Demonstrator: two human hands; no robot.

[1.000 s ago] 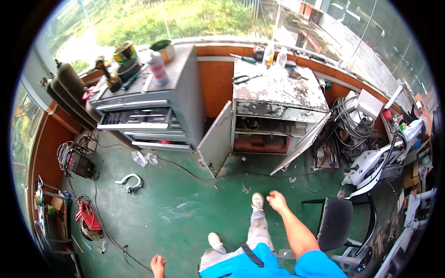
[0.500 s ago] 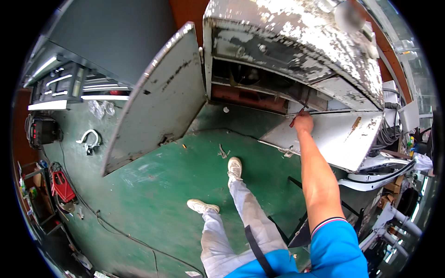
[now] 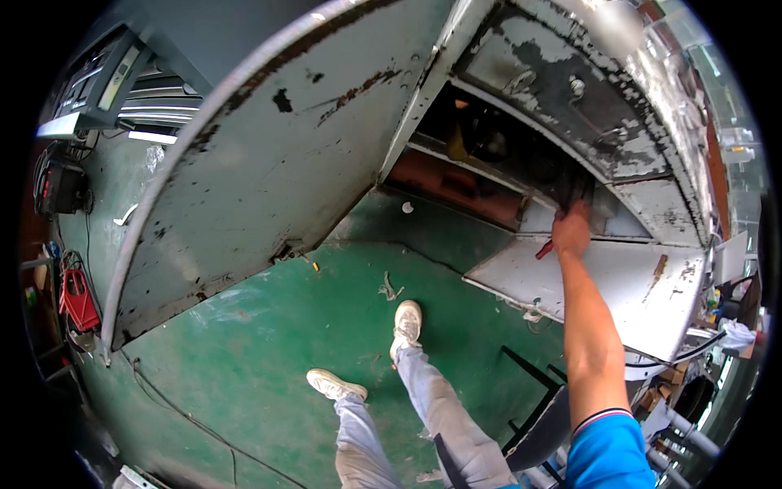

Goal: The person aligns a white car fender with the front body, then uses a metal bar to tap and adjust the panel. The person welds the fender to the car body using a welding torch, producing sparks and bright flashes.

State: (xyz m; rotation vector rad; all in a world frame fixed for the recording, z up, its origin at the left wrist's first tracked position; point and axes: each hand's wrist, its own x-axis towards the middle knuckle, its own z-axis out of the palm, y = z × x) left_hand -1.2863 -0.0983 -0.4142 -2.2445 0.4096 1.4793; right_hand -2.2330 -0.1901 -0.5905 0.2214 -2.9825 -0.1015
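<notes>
- The right hand [image 3: 573, 230] is at the cabinet opening, its fingers closed around a tool's red handle [image 3: 544, 249].
- The handle's end pokes out below the fist, in front of the open right door [image 3: 611, 281]; whether it touches the door cannot be told.
- The tool's far end is hard to make out in the shade inside.
- The left hand lies outside the view, so its fingers cannot be told.
- The worn metal cabinet [image 3: 562, 102] has flaking pale paint and a wide-open left door [image 3: 269, 155] with rust marks.
- Beneath its shelf sits a red-brown case [image 3: 460, 186].
- A cable [image 3: 191, 417] crosses the green floor [image 3: 269, 383], near two pale shoes [image 3: 407, 322].
- A grey drawer unit [image 3: 187, 33] stands at upper left.
</notes>
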